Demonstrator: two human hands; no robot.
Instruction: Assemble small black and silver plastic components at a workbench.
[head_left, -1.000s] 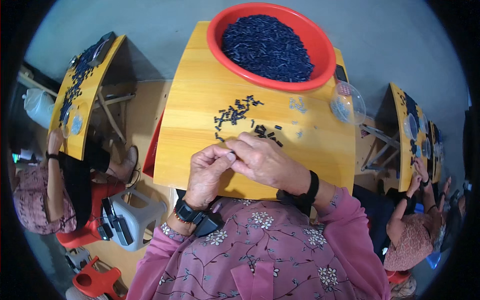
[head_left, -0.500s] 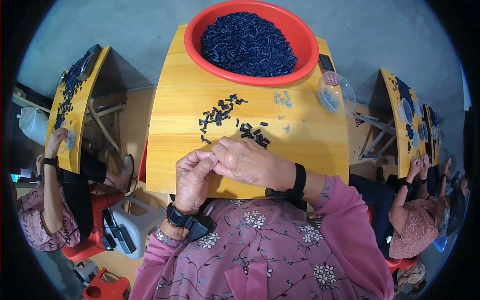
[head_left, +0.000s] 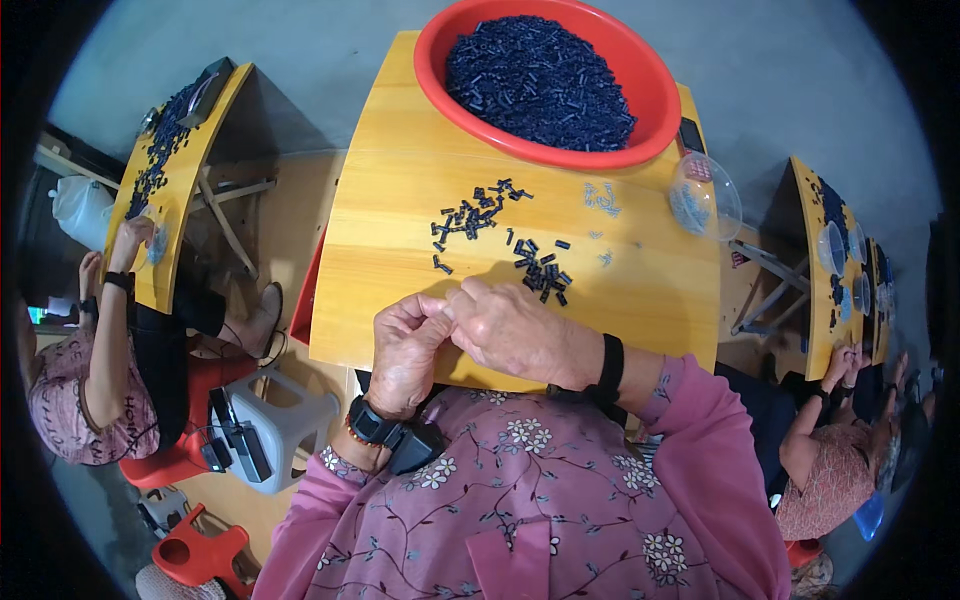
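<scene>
Smooth yellow wooden table point(head_left: 400, 200) with rounded corners, standing on a pale grey floor point(head_left: 790, 90). At the far edge of the table, a round red plastic basin point(head_left: 440, 60), glossy, heaped with small dark blue-black pieces point(head_left: 540, 80). On the middle of the table, loose dark pieces point(head_left: 470, 215) in a scattered group, and a second small cluster point(head_left: 540, 270) a little nearer. At the right edge of the table, a clear round plastic dish point(head_left: 705, 195) and a few pale small parts point(head_left: 600, 197) beside it. At the near edge of the table, left hand point(head_left: 410, 350) and right hand point(head_left: 520, 330) pressed together, fingers curled and touching at the tips; whatever is pinched between them too small to tell. Black watch on the left wrist, black band on the right wrist, pink flowered sleeves. To the left of the table, another yellow table point(head_left: 150, 250) with dark pieces and a seated person point(head_left: 85, 380); a grey plastic stool point(head_left: 285, 420) near the left corner. To the right of the table, more yellow tables and another seated person point(head_left: 830, 450).
</scene>
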